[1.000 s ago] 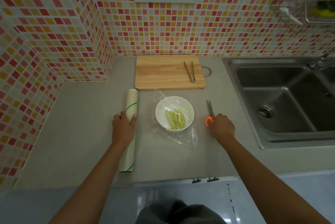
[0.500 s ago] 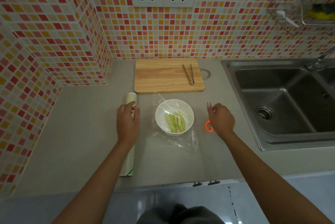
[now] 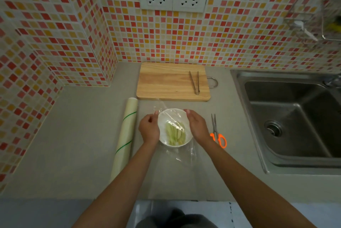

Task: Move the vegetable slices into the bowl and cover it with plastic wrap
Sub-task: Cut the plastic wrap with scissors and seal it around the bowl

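A small white bowl [image 3: 167, 117] stands on the grey counter and holds several pale green vegetable slices [image 3: 175, 133]. A sheet of clear plastic wrap [image 3: 180, 154] lies over the bowl, with loose edges spread on the counter behind and in front of it. My left hand [image 3: 149, 129] is against the bowl's left side, fingers curled on the wrap at the rim. My right hand [image 3: 197, 126] lies along the bowl's right side, fingers fairly straight and pressing the wrap down. The roll of plastic wrap [image 3: 125, 135] lies to the left of the bowl.
Orange-handled scissors [image 3: 217, 133] lie right of the bowl. A wooden cutting board [image 3: 166, 82] with metal tongs [image 3: 194, 82] on it sits behind, against the tiled wall. A steel sink [image 3: 293, 117] fills the right side. The counter's front edge is near my body.
My left hand has left the roll and my right hand has left the scissors. Both have come in to the sides of the bowl, onto the wrap.
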A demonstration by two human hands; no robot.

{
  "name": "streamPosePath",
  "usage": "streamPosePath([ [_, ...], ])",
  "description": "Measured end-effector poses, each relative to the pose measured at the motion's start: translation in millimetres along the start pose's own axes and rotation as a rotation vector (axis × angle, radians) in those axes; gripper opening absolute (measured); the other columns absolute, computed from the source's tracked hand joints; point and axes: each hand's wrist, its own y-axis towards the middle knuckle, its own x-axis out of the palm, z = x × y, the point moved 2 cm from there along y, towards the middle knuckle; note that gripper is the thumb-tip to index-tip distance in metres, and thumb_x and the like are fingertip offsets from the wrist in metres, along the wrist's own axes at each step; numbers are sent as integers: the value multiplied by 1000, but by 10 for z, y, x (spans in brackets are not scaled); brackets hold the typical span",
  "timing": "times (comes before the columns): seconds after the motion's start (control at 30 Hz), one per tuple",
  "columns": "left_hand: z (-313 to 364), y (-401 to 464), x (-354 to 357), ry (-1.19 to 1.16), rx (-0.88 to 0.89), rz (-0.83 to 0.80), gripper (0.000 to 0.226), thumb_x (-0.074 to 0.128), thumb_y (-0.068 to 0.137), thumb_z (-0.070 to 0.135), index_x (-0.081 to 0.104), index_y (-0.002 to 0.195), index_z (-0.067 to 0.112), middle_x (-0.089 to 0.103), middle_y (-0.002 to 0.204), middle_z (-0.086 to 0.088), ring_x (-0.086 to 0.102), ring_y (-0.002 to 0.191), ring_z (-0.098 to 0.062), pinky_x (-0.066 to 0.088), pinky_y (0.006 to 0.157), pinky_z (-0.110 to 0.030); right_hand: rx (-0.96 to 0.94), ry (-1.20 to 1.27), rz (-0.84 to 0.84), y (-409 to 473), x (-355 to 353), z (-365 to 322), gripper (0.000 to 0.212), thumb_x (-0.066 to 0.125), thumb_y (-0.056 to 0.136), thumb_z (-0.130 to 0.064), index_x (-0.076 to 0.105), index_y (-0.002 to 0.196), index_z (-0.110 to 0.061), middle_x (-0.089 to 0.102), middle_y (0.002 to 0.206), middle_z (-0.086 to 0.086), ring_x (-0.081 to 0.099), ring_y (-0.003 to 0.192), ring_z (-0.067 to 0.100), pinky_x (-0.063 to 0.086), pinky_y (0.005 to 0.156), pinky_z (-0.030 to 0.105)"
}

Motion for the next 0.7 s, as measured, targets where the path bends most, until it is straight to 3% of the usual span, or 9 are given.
streamPosePath([
  [0.07, -4, -14, 20, -37, -6, 33, 39, 63, 90, 27, 53, 63, 2, 51, 62, -8, 44, 63, -18, 37, 61, -31, -6, -2, 34, 21, -17, 37, 29, 45, 99, -26, 68, 102, -9, 71, 99, 9, 64, 95, 21, 49, 87, 34],
  [0.2, -11, 8, 77, -75, 1, 48, 34, 66, 88, 23, 57, 63, 2, 52, 61, -6, 44, 60, -15, 38, 57, -27, -74, -5, 41, 82, -3, -22, 27, 45, 98, -27, 68, 104, -13, 68, 94, -1, 60, 91, 8, 45, 80, 17],
  [0.33, -86, 65, 84, -79, 23, 30, 38, 62, 91, 24, 52, 58, 6, 49, 58, -3, 41, 57, -12, 35, 52, -25, -26, -6, -6, 160, 11, -3, 28, 45, 98, -18, 69, 108, -7, 69, 103, 3, 61, 99, 12, 46, 88, 24],
  [0.5, -122, 110, 59, -41, 69, -61, 38, 56, 94, 24, 49, 57, 21, 50, 56, 7, 43, 54, -5, 36, 50, -16, 67, 123, 0, 125, -41, 124, 26, 47, 96, -14, 71, 105, -8, 70, 97, 4, 64, 92, 14, 52, 74, 15],
  [0.6, -126, 131, 65, -84, 33, -88, 39, 55, 95, 24, 50, 57, 18, 50, 56, 5, 43, 54, -5, 36, 50, -17, 73, 140, 26, 93, -40, 134, 29, 45, 97, -16, 71, 106, -8, 71, 101, 7, 65, 94, 16, 52, 82, 27],
  [0.7, -156, 153, 75, -121, -36, -111, 39, 55, 96, 26, 50, 58, 17, 50, 57, 4, 43, 54, -6, 36, 48, -15, 63, 160, 56, 34, -50, 147, 30, 43, 98, -17, 72, 106, -8, 71, 99, 5, 66, 91, 14, 53, 76, 19],
])
